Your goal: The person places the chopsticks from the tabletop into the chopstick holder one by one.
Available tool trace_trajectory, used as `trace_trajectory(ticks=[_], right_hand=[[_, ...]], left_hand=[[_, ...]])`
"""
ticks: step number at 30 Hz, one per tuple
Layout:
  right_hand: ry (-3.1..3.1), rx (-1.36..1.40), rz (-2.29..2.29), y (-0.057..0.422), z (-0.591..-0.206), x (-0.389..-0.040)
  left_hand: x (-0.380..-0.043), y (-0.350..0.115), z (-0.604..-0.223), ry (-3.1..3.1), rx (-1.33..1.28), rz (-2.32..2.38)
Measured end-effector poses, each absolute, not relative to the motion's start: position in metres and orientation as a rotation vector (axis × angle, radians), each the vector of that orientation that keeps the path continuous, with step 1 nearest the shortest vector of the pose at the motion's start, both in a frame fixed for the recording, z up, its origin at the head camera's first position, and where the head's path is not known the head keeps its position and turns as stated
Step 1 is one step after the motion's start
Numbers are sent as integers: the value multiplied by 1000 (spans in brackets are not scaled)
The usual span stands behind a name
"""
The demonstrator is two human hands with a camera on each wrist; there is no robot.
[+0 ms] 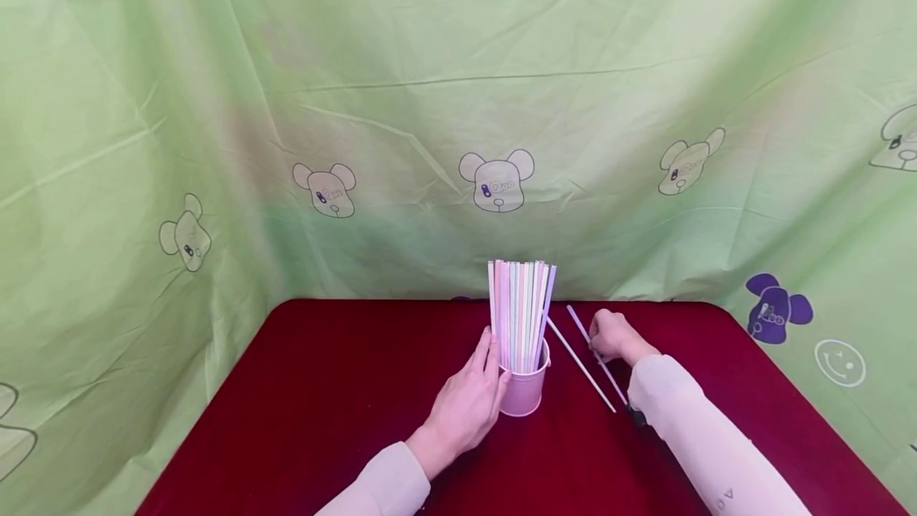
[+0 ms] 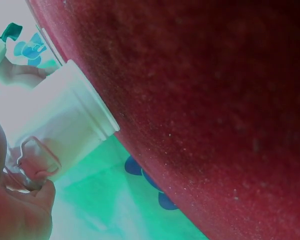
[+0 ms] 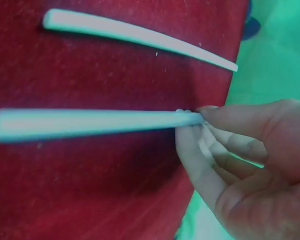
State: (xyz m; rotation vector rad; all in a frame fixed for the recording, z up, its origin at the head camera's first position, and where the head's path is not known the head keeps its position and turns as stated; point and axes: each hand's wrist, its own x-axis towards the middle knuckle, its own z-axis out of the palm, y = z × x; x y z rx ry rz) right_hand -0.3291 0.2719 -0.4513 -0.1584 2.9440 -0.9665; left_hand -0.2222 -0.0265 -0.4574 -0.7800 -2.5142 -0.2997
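Observation:
A small pink bucket (image 1: 521,394) stands upright, with a bundle of pastel straws (image 1: 517,317) rising out of it. My left hand (image 1: 467,396) holds the bucket at its left side, thumb near the front of the rim and fingers reaching up beside the straws. Seen from the left wrist, the bucket (image 2: 65,115) shows a wire handle loop close to that hand (image 2: 25,210). To the right, my right hand (image 1: 610,336) pinches a purple straw (image 1: 612,381) between thumb and fingertips. That straw (image 3: 90,124) points away from the hand (image 3: 250,170) in the right wrist view.
A pale straw (image 1: 583,367) lies on the dark red tabletop (image 1: 344,404) between the bucket and the right hand. Green cloth (image 1: 401,126) printed with bear heads hangs behind the table and along both sides.

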Motion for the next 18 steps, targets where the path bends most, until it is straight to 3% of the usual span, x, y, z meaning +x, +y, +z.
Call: trace_trajectory(ticks=[10, 18], right_hand=[[2648, -72, -1478, 297, -435, -319], [2568, -229, -1728, 298, -396, -313]], left_hand=[[-222, -27, -456, -2515, -781, -291], [-222, -26, -458, -2511, -780, -301]])
